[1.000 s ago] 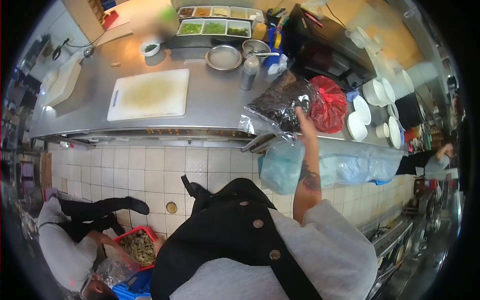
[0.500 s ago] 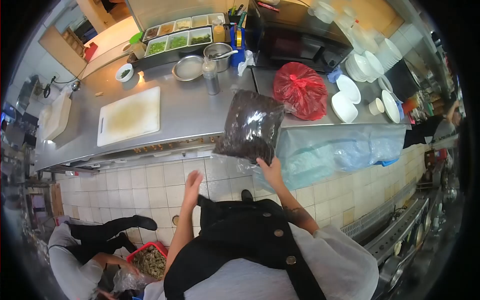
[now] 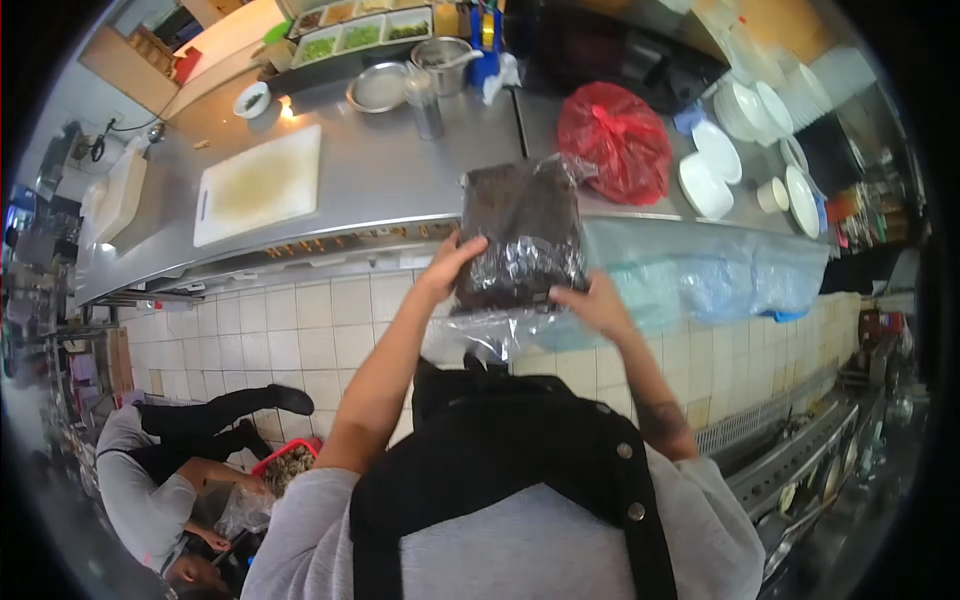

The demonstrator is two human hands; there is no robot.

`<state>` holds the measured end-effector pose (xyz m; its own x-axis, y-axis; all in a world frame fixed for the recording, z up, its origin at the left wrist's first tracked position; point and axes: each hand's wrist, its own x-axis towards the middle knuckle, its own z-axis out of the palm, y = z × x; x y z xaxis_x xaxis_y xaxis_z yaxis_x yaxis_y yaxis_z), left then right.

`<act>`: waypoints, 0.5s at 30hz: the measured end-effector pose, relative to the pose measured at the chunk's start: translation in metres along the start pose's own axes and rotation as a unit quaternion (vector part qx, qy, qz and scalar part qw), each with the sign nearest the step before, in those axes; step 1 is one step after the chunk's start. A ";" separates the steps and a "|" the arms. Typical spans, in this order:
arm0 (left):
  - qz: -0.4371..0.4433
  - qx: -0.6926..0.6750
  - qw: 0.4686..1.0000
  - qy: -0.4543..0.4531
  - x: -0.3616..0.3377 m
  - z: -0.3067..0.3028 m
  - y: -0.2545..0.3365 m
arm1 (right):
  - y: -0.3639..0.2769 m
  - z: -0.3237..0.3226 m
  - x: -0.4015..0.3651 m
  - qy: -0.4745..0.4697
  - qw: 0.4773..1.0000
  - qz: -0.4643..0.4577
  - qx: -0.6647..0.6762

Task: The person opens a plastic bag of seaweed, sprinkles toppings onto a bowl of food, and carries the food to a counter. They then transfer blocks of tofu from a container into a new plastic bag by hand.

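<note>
Pale square tiles cover the floor (image 3: 330, 325) — a drain grate (image 3: 745, 425) runs along it at the right. A long metal counter (image 3: 385, 175) catches a warm glow of light; beyond its left part — a wooden ledge (image 3: 225, 50) and a pale wall (image 3: 90, 80).

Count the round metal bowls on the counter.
2. The shallow one sits left of the clear bottle; the deeper one stands just beyond that bottle. Others may be hidden past the picture's edge.
</note>
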<state>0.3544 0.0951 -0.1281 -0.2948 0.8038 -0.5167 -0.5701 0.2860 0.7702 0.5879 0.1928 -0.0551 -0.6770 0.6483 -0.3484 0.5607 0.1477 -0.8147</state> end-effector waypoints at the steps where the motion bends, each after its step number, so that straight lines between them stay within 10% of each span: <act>1: -0.031 -0.063 0.995 -0.074 -0.002 0.002 0.007 | -0.012 -0.016 0.003 -0.031 0.999 -0.002 0.017; 10: -0.151 -0.110 0.975 -0.118 -0.005 0.013 0.101 | -0.107 -0.124 0.072 -0.075 0.988 0.008 0.137; 12: -0.361 -0.317 0.839 -0.255 0.036 -0.018 0.111 | -0.105 -0.142 0.091 -0.031 0.993 -0.027 0.107; 14: -0.237 -0.209 0.919 -0.236 0.031 -0.004 0.126 | -0.073 -0.140 0.127 0.090 0.951 -0.291 -0.049; 15: -0.191 -0.137 0.958 -0.166 0.025 0.012 0.132 | -0.071 -0.135 0.135 0.061 0.961 -0.266 -0.040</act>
<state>0.2806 0.1594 -0.0351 0.2106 0.8022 -0.5587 -0.7807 0.4819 0.3977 0.5212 0.3710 0.0183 -0.8202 0.5465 0.1691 0.1885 0.5373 -0.8220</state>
